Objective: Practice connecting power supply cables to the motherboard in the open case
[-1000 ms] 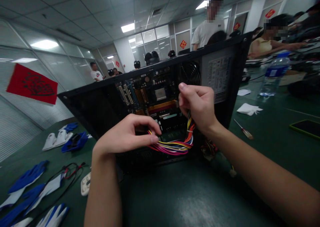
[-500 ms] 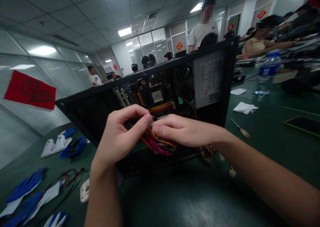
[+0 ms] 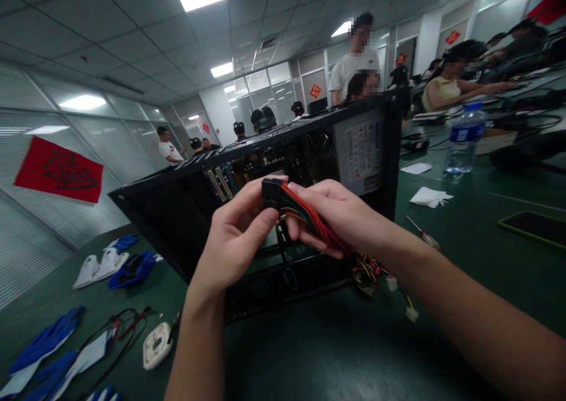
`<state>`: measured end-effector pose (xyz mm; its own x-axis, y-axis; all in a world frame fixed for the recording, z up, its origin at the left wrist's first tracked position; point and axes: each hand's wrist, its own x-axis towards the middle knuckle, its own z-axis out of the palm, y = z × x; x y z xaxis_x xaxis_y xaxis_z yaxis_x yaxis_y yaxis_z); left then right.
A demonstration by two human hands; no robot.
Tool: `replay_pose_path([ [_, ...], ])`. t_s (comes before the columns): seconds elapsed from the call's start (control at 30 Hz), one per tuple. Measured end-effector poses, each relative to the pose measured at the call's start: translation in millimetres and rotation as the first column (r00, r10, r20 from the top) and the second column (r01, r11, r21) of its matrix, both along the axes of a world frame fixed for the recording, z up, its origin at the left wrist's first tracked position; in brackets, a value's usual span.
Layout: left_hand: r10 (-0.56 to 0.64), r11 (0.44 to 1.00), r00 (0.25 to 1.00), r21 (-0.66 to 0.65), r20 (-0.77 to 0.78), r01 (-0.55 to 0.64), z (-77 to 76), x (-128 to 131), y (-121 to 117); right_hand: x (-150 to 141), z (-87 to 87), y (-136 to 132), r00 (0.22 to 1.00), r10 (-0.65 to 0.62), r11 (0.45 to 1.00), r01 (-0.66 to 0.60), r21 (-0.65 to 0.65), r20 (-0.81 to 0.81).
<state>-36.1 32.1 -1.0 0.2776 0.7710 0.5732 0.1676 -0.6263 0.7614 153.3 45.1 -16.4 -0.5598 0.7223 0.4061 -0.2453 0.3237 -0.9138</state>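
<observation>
An open black computer case (image 3: 177, 206) lies on its side on the green table (image 3: 336, 348), its motherboard (image 3: 247, 171) and grey power supply (image 3: 360, 150) showing inside. In front of the case, both my hands hold a black multi-pin power connector (image 3: 272, 193) with a bundle of coloured wires (image 3: 316, 227). My left hand (image 3: 234, 236) pinches the connector with thumb and fingers. My right hand (image 3: 340, 215) grips the wires just behind it. More loose wires with small white plugs (image 3: 411, 314) trail onto the table under my right forearm.
Blue and white gloves (image 3: 110, 262) lie at left, with a white plug and cable (image 3: 157, 345) nearer me. A screwdriver (image 3: 424, 234), tissue (image 3: 428, 196), water bottle (image 3: 462, 138) and a green-edged phone (image 3: 533, 227) sit at right. Other people work at tables behind.
My hands have lifted the wire bundle out of the case and brought its black connector up between them. The view has tilted slightly upward.
</observation>
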Motion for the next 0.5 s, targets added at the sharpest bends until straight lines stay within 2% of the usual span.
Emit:
replay_pose_path([
  [0.1, 0.075, 0.997, 0.997, 0.037, -0.005, -0.075, -0.9, 5.7, -1.2, -3.1, -3.6, 1.0, 0.997, 0.019, 1.000, -0.020, 0.010, 0.079],
  [0.2, 0.128, 0.990, 0.992, 0.054, -0.017, -0.126, -1.7, 7.4, -1.0, -3.8, -5.3, 3.2, 0.983, -0.147, 0.986, 0.136, 0.097, 0.112],
  [0.3, 0.149, 0.987, 0.989, 0.068, -0.011, -0.148, -2.0, 9.0, -0.1, -3.0, -4.6, 3.9, 0.929, -0.368, 0.901, 0.345, 0.262, 0.043],
  [0.37, 0.147, 0.987, 0.989, 0.069, 0.000, -0.147, -1.7, 11.0, 0.1, -2.4, -3.6, 2.6, 0.900, -0.436, 0.846, 0.421, 0.328, -0.032],
  [0.5, 0.157, 0.986, 0.987, 0.055, 0.025, -0.158, -1.4, 15.2, 0.1, -1.1, -3.4, -1.6, 0.843, -0.519, 0.765, 0.532, 0.363, -0.141],
])
